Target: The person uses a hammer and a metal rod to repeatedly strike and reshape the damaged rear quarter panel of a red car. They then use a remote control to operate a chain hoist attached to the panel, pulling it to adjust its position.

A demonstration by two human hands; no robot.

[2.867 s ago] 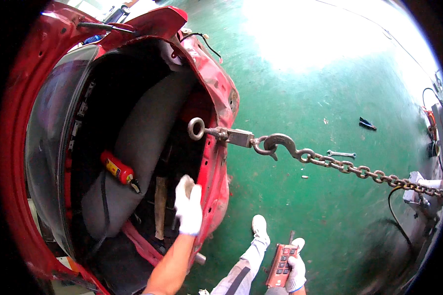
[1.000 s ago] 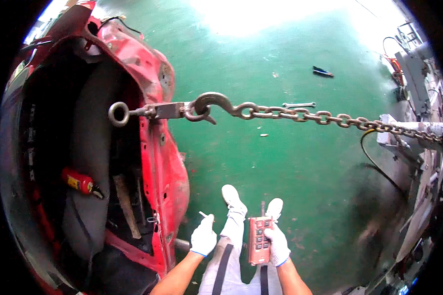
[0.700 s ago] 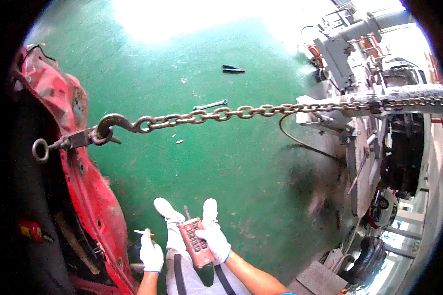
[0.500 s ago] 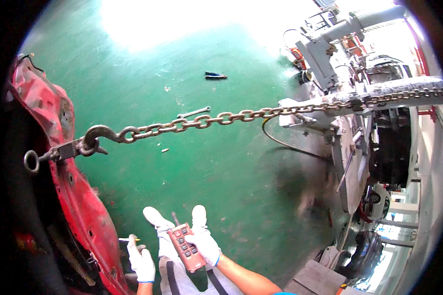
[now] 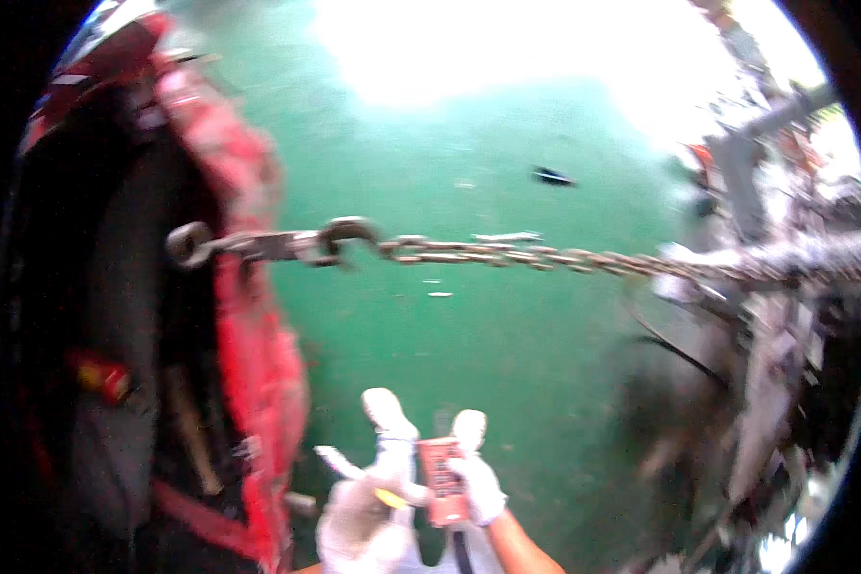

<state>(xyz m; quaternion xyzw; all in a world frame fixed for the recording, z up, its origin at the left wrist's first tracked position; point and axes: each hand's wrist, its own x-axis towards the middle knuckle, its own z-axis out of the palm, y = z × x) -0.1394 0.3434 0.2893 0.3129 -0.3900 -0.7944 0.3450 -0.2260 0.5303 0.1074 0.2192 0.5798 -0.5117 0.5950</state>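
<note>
My right hand (image 5: 480,486), in a white glove, is wrapped round an orange-red remote control (image 5: 441,480) with dark buttons, held upright in front of my legs. Beside it, to the left, is my left hand (image 5: 359,521), also gloved in white and smeared by motion. A thin white-and-yellow stick (image 5: 389,497) shows at its fingers; its exact kind is too blurred to make out. Ahead of both hands a steel chain (image 5: 545,256) runs across. Its hook (image 5: 346,232) is attached to a clamp (image 5: 277,246) on the dented red car body (image 5: 244,354) at left.
At right stands a grey pulling frame (image 5: 751,277) with the chain running along its arm. A dark hose (image 5: 679,349) curves below. On the green floor (image 5: 545,383) lie a wrench (image 5: 507,236) and a dark-handled tool (image 5: 553,176). My white shoes (image 5: 385,409) are just beyond the remote.
My view has swung left, so the scene sits further right. My left hand has risen and come in beside the remote. My right hand keeps its hold, with the remote now more upright.
</note>
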